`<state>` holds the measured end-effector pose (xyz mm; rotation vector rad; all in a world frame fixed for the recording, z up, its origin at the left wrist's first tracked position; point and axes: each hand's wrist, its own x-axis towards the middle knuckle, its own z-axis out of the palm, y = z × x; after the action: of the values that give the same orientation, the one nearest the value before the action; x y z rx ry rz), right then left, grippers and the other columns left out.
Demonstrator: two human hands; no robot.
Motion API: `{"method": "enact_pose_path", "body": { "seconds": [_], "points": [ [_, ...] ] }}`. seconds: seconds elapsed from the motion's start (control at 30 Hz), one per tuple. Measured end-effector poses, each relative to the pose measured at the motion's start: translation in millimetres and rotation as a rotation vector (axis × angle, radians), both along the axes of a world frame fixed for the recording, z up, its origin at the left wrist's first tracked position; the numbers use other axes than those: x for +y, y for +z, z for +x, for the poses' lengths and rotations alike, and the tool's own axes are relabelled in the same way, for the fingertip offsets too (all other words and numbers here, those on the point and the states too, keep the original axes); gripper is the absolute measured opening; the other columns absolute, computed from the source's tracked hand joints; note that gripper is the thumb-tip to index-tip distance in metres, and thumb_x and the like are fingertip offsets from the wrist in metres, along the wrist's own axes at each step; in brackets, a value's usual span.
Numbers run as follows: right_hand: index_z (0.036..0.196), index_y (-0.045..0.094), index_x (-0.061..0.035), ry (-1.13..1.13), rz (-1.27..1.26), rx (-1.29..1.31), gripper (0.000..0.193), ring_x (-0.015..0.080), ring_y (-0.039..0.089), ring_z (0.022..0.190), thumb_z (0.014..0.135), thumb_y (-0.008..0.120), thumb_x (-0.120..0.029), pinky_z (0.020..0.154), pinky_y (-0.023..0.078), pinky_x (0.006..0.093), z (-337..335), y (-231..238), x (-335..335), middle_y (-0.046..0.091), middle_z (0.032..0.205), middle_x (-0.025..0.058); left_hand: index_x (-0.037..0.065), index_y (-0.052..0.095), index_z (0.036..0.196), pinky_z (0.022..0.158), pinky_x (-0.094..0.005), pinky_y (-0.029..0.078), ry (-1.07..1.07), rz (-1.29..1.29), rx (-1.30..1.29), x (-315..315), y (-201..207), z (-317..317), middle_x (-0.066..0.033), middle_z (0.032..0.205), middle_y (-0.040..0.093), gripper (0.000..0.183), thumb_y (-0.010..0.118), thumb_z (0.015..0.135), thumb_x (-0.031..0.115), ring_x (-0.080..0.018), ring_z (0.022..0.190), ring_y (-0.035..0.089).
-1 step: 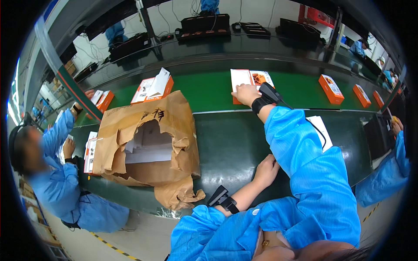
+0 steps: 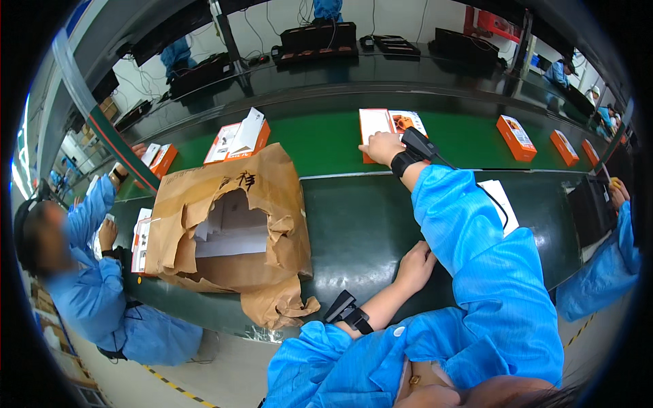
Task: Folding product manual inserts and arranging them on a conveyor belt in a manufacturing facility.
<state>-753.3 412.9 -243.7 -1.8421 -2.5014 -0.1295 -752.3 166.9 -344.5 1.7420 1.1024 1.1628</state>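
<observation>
My right hand [image 2: 382, 147] reaches over an orange-and-white box [image 2: 407, 122] on the green belt. Its fingers are bent at the box's near edge, over a white sheet [image 2: 374, 120] that covers the left part of the top; the fingertips are partly hidden. Below my right sleeve, my left hand [image 2: 415, 265] rests on the dark green bench with its fingers curled in, and nothing shows in it. To its left stands a torn brown paper package [image 2: 224, 177] with white sheets [image 2: 235, 241] visible through the hole. Each wrist wears a black strapped device.
Orange boxes [image 2: 517, 139] stand along the belt [image 2: 456, 132], one with a raised white sheet [image 2: 249, 132]. White papers [image 2: 500, 204] lie beyond my right sleeve. A co-worker in blue [image 2: 81, 285] sits at left; another blue sleeve [image 2: 598, 279] is at right. A post [image 2: 102, 112] rises at left.
</observation>
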Motion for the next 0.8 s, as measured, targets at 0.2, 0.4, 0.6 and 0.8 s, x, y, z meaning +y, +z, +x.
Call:
{"method": "enact_pose_path", "body": {
  "seconds": [0.2, 0.4, 0.6, 0.8],
  "points": [
    [0.129, 0.035, -0.0068, 0.102, 0.094, 0.231, 0.068, 0.0286, 0.038, 0.120, 0.081, 0.048, -0.054, 0.094, 0.034, 0.0479, 21, -19, 0, 0.043, 0.126, 0.0152, -0.001, 0.055, 0.095, 0.075, -0.0425, 0.044, -0.013, -0.049, 0.036, -5, 6, 3, -0.0203, 0.091, 0.056, 0.023, 0.049, 0.085, 0.019, -0.0379, 0.087, 0.055],
    [0.127, 0.035, 0.0008, 0.129, 0.151, 0.625, 0.071, 0.0312, 0.032, 0.125, 0.076, 0.059, -0.042, 0.100, 0.029, 0.0479, 39, -20, -10, 0.036, 0.132, 0.0185, -0.001, 0.055, 0.094, 0.074, -0.0429, 0.044, -0.050, 0.017, 0.100, 5, 10, 3, -0.0196, 0.092, 0.057, 0.024, 0.050, 0.085, 0.020, -0.0377, 0.086, 0.056],
    [0.116, 0.048, 0.0005, 0.360, 0.312, 0.364, 0.058, 0.0300, 0.035, 0.122, 0.069, 0.067, -0.029, 0.096, 0.029, 0.0556, 60, 6, -200, 0.044, 0.125, 0.0142, -0.002, 0.055, 0.100, 0.080, -0.0406, 0.044, -0.043, -0.023, 0.157, 8, -6, -8, -0.0229, 0.096, 0.059, 0.025, 0.048, 0.083, 0.014, -0.0375, 0.092, 0.056],
    [0.119, 0.041, 0.0009, -0.237, 0.609, 0.357, 0.065, 0.0315, 0.042, 0.115, 0.066, 0.070, -0.023, 0.091, 0.034, 0.0500, 202, 0, -251, 0.046, 0.120, 0.0171, 0.000, 0.056, 0.104, 0.069, -0.0294, 0.047, -0.057, -0.017, 0.110, 3, -1, 4, -0.0095, 0.085, 0.060, 0.026, 0.056, 0.081, 0.011, -0.0186, 0.074, 0.059]
  ]
}}
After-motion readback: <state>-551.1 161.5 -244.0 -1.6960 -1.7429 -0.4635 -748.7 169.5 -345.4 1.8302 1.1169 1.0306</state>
